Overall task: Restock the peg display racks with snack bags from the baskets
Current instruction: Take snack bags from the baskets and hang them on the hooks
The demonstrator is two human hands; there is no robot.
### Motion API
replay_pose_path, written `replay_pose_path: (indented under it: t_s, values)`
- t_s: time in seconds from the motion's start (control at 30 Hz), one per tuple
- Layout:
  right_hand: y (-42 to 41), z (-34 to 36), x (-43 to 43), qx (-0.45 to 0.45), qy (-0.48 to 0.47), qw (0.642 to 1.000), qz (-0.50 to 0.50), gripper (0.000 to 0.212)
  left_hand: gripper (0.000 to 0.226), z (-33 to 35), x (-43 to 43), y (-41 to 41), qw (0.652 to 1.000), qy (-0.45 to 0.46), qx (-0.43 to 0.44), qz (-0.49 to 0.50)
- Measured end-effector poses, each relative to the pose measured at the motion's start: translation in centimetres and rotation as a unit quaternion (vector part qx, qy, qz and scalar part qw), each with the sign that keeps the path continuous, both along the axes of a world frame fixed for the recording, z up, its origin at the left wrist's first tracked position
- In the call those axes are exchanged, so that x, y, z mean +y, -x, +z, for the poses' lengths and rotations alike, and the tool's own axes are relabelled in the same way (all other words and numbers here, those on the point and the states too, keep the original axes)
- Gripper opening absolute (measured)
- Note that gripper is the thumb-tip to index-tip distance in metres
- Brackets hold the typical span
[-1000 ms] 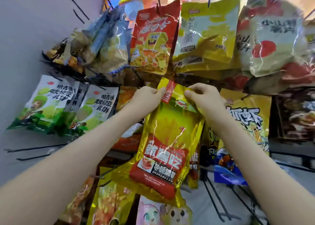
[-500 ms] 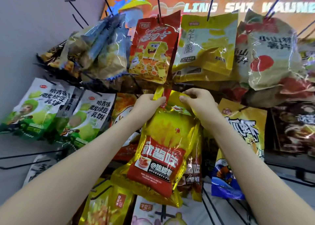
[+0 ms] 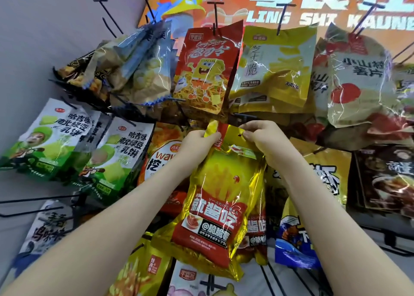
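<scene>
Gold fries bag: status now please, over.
Left hand and right hand both pinch top edge of gold fries bag. Hang hole free, not yet on a peg. Red SpongeBob bag hangs close above.

A shiny gold-and-red fries snack bag [image 3: 215,197] hangs upright, its top edge crumpled.

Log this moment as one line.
left hand: pinches gold fries bag top | right hand: pinches top by hang hole | status: not yet hung
</scene>
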State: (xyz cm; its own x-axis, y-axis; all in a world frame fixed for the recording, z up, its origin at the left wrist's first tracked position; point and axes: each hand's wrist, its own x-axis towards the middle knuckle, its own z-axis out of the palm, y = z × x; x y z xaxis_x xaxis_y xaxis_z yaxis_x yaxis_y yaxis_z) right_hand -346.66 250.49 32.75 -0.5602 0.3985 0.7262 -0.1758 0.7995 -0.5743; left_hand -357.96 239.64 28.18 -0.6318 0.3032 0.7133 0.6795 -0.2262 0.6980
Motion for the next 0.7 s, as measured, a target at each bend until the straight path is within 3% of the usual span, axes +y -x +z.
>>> replay_pose_path:
  t_s: [0.17, 0.3, 0.37, 0.43, 0.47, 0.57, 0.63, 0.7]
  values:
    - [0.3, 0.4, 0.0, 0.005, -0.014, 0.999, -0.049, 0.015, 0.039, 0.7, 0.2, -0.1, 0.998, 0.043, 0.015, 0.046]
    - [1.1, -0.1, 0.5, -0.025, -0.086, 0.988, -0.126, 0.011, 0.042, 0.4, 0.5, 0.2, 0.993, 0.077, 0.028, 0.081]
    - [1.6, -0.7, 0.6, -0.025, -0.139, 0.969, -0.202, 0.012, 0.039, -0.1, 0.6, 0.2, 0.990, 0.077, 0.042, 0.109]
    - [1.8, -1.7, 0.6, 0.016, -0.217, 0.933, -0.287, 0.022, 0.021, -0.7, 0.6, 0.0, 0.985, 0.065, 0.071, 0.145]
    - [1.7, -2.4, 0.5, 0.047, -0.247, 0.917, -0.310, 0.024, 0.032, -1.0, 0.5, -0.3, 0.983, 0.056, 0.092, 0.150]
    - [1.3, -4.9, 0.4, 0.061, -0.276, 0.913, -0.295, 0.031, 0.073, -2.7, -0.2, -0.7, 0.966, 0.068, 0.207, 0.138]
    - [1.1, -6.6, 0.5, 0.001, -0.272, 0.926, -0.261, 0.043, 0.070, -3.9, -0.5, -0.7, 0.936, 0.130, 0.285, 0.158]
    - [1.1, -7.4, 0.7, -0.055, -0.250, 0.942, -0.217, 0.054, 0.058, -4.6, -0.3, -0.1, 0.911, 0.213, 0.308, 0.171]
